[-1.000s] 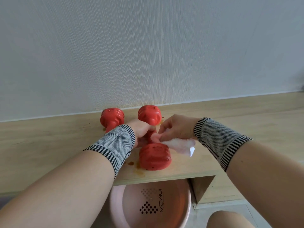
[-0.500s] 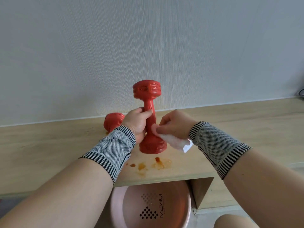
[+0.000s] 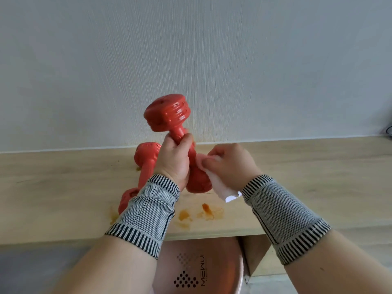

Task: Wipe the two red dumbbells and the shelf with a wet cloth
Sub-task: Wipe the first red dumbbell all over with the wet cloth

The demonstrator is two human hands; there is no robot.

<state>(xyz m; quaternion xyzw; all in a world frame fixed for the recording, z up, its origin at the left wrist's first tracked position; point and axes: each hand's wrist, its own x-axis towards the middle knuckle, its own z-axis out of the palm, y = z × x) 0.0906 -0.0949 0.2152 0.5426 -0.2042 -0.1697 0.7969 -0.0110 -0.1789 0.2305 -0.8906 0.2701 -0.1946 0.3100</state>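
Note:
My left hand (image 3: 175, 160) grips the handle of a red dumbbell (image 3: 167, 114) and holds it tilted above the wooden shelf (image 3: 63, 187), its upper head leaning left. My right hand (image 3: 228, 164) holds a white wet cloth (image 3: 220, 186) against the lower head of that dumbbell. The second red dumbbell (image 3: 146, 158) lies on the shelf behind my left wrist, partly hidden by it. Orange-brown stains (image 3: 203, 212) mark the shelf near its front edge.
A pink basin (image 3: 212, 272) sits on the floor below the shelf's front edge. A pale textured wall rises directly behind the shelf. A dark cable end shows at the far right edge of the shelf.
The dumbbell went from lying on the shelf to lifted upright, and now tilts to the left in my left hand. My right hand kept the cloth on its lower part. The stains under it became visible.

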